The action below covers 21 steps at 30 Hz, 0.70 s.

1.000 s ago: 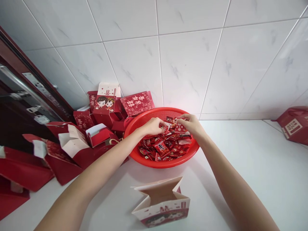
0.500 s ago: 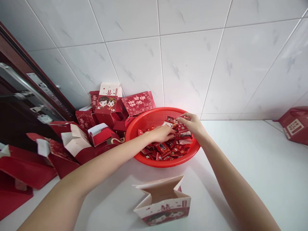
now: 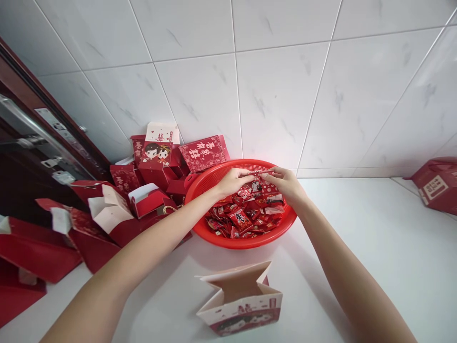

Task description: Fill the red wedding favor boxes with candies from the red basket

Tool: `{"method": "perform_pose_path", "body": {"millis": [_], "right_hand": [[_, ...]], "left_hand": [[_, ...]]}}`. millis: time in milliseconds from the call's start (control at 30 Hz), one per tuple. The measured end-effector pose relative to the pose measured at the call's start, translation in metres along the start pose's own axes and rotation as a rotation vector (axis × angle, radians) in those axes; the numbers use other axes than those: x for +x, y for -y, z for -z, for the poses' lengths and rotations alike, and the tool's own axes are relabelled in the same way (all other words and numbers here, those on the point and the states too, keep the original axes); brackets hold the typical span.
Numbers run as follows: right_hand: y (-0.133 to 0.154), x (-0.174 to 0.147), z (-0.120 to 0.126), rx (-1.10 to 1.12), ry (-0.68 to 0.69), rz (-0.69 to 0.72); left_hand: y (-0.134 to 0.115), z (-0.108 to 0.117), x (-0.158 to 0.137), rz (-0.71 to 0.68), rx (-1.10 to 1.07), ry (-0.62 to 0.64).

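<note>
A red plastic colander (image 3: 246, 244) holds a pile of small red wrapped candies (image 3: 240, 219). Over its back part, my left hand (image 3: 233, 183) has its thumb and fingers closed on a red packet with printed figures (image 3: 255, 186). Close beside it, my right hand (image 3: 287, 186) pinches a red packet with a pale dotted print (image 3: 268, 184). The two packets meet or overlap; I cannot tell which. Nearer to me, an open paper gift box (image 3: 246, 309) stands upright on the white surface, a cartoon couple printed on its front.
Red gift boxes (image 3: 117, 209), several with open flaps, crowd the left side. More printed boxes (image 3: 203, 155) lean against the tiled wall (image 3: 278, 105). A red box (image 3: 437, 186) stands at the far right. A dark door frame with metal fittings (image 3: 62, 133) borders the left.
My left hand has risen from the candy pile toward the colander's back, now with a packet beside the right hand's. My right hand has stayed nearly in place.
</note>
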State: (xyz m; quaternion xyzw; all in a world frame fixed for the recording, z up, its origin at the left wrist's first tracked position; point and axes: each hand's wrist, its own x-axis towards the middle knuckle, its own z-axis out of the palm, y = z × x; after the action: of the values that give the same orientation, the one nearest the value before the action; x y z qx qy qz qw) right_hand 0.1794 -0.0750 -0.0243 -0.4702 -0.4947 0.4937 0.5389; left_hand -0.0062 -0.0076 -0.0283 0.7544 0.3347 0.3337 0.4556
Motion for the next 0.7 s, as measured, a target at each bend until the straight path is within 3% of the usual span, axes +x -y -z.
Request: {"method": "perform_pose_path", "body": {"millis": [400,700], "right_hand": [[-0.003,0.003,0.002,-0.059,0.041,-0.016],[-0.002,0.003,0.0,-0.126,0.082,-0.014]], "left_hand": [[-0.011,-0.004,-0.006,-0.042,-0.041,0.081],[-0.013,-0.005,-0.004,-0.047,0.033,0.062]]}}
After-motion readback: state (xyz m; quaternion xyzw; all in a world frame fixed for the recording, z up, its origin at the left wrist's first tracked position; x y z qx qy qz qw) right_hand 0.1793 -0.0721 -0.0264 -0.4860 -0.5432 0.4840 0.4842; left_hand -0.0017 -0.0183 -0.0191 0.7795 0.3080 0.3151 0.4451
